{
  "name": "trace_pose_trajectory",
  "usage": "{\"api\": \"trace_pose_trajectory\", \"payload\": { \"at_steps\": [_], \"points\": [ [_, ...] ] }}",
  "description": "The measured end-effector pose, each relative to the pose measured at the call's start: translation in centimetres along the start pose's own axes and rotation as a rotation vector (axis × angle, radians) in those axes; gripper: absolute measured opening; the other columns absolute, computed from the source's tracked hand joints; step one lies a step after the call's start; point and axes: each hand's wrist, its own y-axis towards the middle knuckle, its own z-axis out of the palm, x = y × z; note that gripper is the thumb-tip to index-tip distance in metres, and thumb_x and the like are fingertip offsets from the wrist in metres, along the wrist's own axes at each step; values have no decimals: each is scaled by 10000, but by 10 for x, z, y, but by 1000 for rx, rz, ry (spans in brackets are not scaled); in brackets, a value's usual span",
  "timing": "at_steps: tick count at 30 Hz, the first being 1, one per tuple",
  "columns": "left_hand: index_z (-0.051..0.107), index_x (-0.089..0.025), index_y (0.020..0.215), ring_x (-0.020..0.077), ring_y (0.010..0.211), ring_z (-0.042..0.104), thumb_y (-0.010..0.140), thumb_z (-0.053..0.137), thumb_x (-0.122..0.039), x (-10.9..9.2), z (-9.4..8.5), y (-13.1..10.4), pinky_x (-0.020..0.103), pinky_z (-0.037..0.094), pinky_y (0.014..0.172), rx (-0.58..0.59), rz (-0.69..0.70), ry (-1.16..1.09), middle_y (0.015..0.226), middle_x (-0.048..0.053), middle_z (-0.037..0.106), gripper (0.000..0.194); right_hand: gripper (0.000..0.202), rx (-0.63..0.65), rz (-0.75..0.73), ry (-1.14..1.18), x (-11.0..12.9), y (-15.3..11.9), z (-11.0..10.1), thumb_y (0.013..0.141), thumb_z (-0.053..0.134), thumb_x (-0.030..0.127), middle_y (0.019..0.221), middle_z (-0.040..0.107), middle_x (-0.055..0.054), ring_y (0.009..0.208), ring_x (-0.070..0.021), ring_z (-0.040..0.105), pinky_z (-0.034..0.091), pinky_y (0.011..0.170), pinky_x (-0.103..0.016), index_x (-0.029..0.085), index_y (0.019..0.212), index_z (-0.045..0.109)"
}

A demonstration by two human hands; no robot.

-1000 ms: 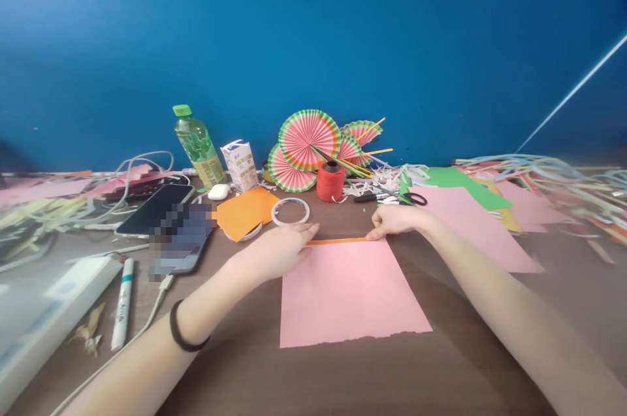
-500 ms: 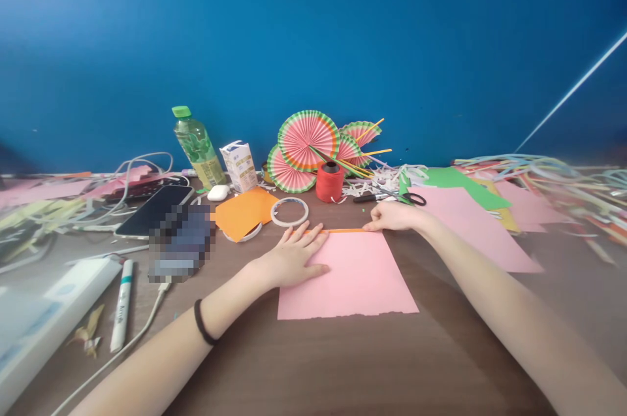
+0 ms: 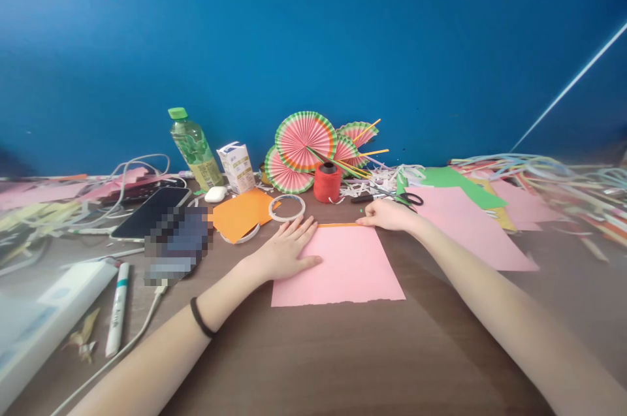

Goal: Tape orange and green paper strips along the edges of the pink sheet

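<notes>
A pink paper sheet (image 3: 343, 266) lies flat on the brown table (image 3: 313, 357), its near edge torn and uneven. Along its far edge runs a narrow orange strip (image 3: 337, 225). My left hand (image 3: 287, 249) rests on the sheet's left side, fingers spread, fingertips by the strip's left end. At the far right corner, my right hand (image 3: 385, 215) has its fingers closed in a pinch on the end of the orange strip and paper edge.
Behind the sheet stand a red thread spool (image 3: 327, 184), folded paper fans (image 3: 306, 142) and scissors (image 3: 414, 199). Tape rolls (image 3: 287, 208), orange paper (image 3: 240, 213), phones and a bottle (image 3: 196, 151) are to the left. Pink paper (image 3: 465, 223) and green paper (image 3: 458, 185) lie right.
The pink sheet has shifted slightly away from me and to the left, with both hands moving along with it. The whole view has also shifted a little.
</notes>
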Motion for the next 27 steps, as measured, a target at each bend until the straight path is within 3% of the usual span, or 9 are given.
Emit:
{"api": "trace_pose_trajectory", "payload": {
  "at_steps": [3, 8, 15, 20, 27],
  "points": [
    [74, -172, 1398, 227, 1337, -3, 809, 174, -630, 3, -2, 0, 405, 51, 1076, -13, -7, 22, 1460, 51, 19, 753, 366, -20, -5, 54, -3, 1, -2, 700, 485, 504, 482, 489, 18, 466, -108, 439, 244, 445, -232, 184, 529, 535],
    [95, -174, 1396, 211, 1339, 29, 816, 168, -622, 7, 2, 1, 391, 68, 1078, -66, 13, 28, 1461, 55, 47, 736, 322, -209, 105, 139, -16, 4, -13, 730, 475, 439, 545, 564, -14, 502, -120, 482, 294, 465, -224, 170, 576, 560],
    [157, -211, 1389, 222, 1335, 82, 812, 192, -625, 10, 8, 2, 385, 88, 1077, -146, 41, 34, 1458, 49, 118, 712, 161, -377, 253, 164, -46, 4, -29, 686, 499, 239, 758, 655, -43, 672, -164, 575, 379, 563, -224, 168, 749, 629],
    [239, -281, 1364, 241, 1330, 117, 804, 228, -631, 14, 7, 1, 402, 106, 1068, -187, 25, 44, 1459, 40, 128, 660, 311, -383, 345, 5, -69, 5, -31, 642, 477, 127, 926, 650, -67, 796, -197, 585, 407, 657, -247, 172, 900, 645],
    [246, -280, 1360, 230, 1331, 120, 807, 230, -625, 16, 8, 2, 400, 112, 1065, -202, 53, 54, 1459, 44, 136, 652, 513, -361, 492, -100, -91, 12, -17, 728, 455, 225, 1160, 496, -219, 1062, -350, 453, 362, 810, -396, 99, 1224, 441]
  ]
}}
